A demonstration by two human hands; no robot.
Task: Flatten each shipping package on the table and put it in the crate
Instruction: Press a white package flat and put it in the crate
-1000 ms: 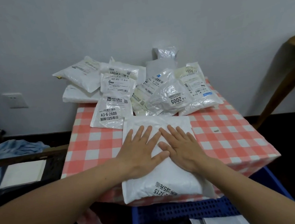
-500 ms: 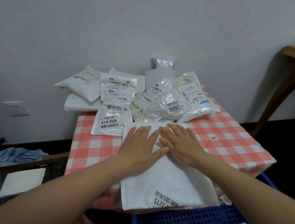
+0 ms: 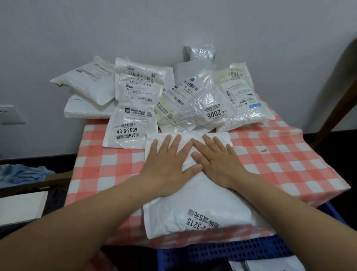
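The desk [image 3: 289,166], under a pink-and-white check cloth, carries a heap of unflattened packages [image 3: 191,102] against the wall. Below its front edge stands the blue crate [image 3: 210,255], with a few pale packets [image 3: 268,270] already inside. The white package [image 3: 204,206] being worked on lies lengthwise on the near half of the desk, and its labelled end hangs over the front edge above the crate.

The left grip [image 3: 167,166] and right grip [image 3: 218,159] lie side by side on the far half. Both are released, palms down and fingers straight, pressing rather than grasping anything.

The near end looks puffed, so I judge that air is being driven toward the unsupported overhang. More pressure could leave that end swollen. With nothing holding the near end, the slick bag could also slide forward and drop into the crate only half flattened. The fingertips are close to the heap and might nudge the packet marked 43-6-2609 [image 3: 127,128].

Compared with a second ago, both grips have moved from the middle of the package up toward its far edge. A small pale scrap [image 3: 263,150] lies on the cloth to the right.
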